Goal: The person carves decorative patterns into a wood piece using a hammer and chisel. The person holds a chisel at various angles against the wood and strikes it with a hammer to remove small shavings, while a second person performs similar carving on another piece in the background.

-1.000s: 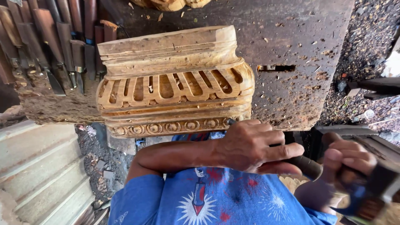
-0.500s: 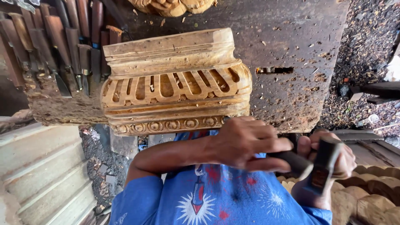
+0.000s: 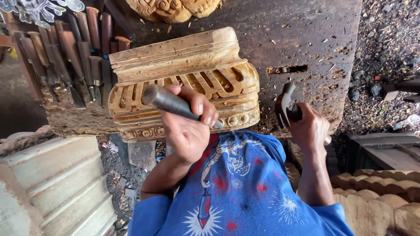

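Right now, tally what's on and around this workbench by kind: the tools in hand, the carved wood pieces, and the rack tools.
Chisel in the left hand: 1, the chisel
Hammer in the right hand: 1, the hammer
Carved wood pieces on the workbench: 2, the carved block and a carved piece at the top edge
Spare chisels: too overlapped to count
Total countable: 4

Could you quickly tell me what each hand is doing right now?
Left hand: closed on a chisel.
Right hand: closed on a hammer.
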